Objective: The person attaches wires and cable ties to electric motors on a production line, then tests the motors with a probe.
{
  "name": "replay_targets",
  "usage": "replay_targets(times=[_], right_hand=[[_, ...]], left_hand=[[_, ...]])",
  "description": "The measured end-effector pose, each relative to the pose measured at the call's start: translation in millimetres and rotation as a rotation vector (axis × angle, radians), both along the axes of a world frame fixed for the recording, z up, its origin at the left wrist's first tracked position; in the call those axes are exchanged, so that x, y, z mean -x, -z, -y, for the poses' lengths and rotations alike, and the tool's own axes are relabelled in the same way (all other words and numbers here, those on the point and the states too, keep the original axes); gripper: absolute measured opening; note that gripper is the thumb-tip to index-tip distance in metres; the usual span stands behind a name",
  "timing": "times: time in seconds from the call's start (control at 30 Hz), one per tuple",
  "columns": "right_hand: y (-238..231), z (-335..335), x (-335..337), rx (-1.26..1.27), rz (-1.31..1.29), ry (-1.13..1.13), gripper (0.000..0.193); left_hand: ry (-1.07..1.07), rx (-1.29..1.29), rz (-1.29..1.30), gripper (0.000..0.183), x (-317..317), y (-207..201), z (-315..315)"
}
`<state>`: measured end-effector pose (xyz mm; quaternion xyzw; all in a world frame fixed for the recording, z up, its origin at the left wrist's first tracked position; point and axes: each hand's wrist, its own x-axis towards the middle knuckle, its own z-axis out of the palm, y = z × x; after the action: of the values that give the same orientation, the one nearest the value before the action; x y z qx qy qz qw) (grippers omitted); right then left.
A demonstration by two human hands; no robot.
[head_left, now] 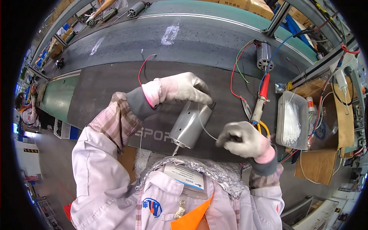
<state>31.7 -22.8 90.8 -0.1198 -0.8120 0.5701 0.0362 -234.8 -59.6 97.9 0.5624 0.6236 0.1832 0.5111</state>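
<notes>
A grey cylindrical electric motor [191,123] lies tilted on the dark mat in front of me, its shaft pointing toward my body. My left hand [186,88], in a white glove, curls over the motor's far end with the fingers closed there; the fingertips' exact hold is partly hidden. From the motor's side runs a thin white cable tie [207,132]. Its free end reaches the pinched fingers of my gloved right hand [242,138], right of the motor. Red and black wires [144,69] stick out beyond my left wrist.
A second motor [263,56] with red and green wires stands at the far right. Nearby lie a red-and-white handled tool [262,97] and pliers [247,109]. A clear bin of white cable ties [283,134] sits beside a cardboard box [320,165]. A metal frame post [279,18] rises behind.
</notes>
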Motion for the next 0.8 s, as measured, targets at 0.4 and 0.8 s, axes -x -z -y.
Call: replay_targets(times=[0.4, 0.8], right_hand=[[58, -21, 41, 0.076, -0.128, 0.575, 0.030], [47, -10, 51, -0.737, -0.014, 0.472, 0.024]], left_hand=[[0.140, -0.351, -0.334, 0.020, -8, 21, 13], [0.118, -0.289, -0.387, 0.027, -10, 15, 8]])
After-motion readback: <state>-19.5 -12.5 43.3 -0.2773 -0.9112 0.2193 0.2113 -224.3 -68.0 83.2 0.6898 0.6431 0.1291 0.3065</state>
